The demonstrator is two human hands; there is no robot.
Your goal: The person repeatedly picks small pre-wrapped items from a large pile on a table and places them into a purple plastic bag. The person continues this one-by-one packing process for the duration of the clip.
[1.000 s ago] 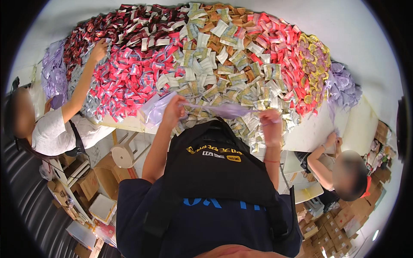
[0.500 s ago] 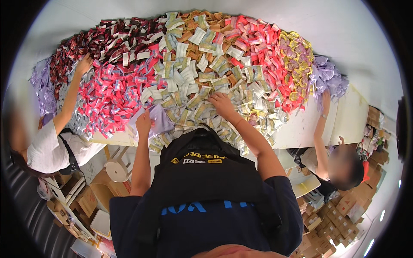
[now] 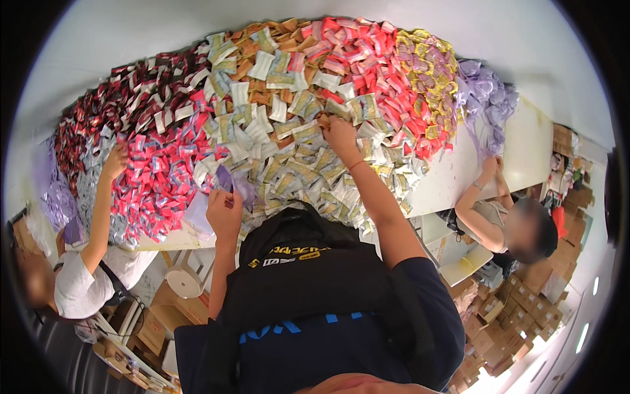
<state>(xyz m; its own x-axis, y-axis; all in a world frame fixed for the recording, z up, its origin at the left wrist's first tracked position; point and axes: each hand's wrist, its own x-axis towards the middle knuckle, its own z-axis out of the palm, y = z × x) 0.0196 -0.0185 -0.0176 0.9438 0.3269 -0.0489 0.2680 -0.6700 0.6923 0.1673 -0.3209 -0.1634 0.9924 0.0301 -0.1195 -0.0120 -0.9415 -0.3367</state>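
Note:
A lilac drawstring-type pouch hangs at my left hand, whose fingers are closed on its edge. The pouch's mouth looks spread, with a darker purple fold upright. My right hand reaches over the middle of the heap, its fingers bent round a small orange-brown packet. Under and around it lie pale yellow-and-white packets. Pink packets lie left of my left hand, and dark red ones lie behind them. Red packets sit beyond my right hand.
Yellow-edged packets and a lilac pouch pile lie at the right of the white table. Grey packets lie left. A co-worker's hand is over the left heap; another's hands are at the right. Cardboard boxes stand behind.
The view has shifted, so the heap sits further left. My right hand has closed at an orange-brown packet. The pouch at my left hand is opened wider. The right co-worker's hands have come together.

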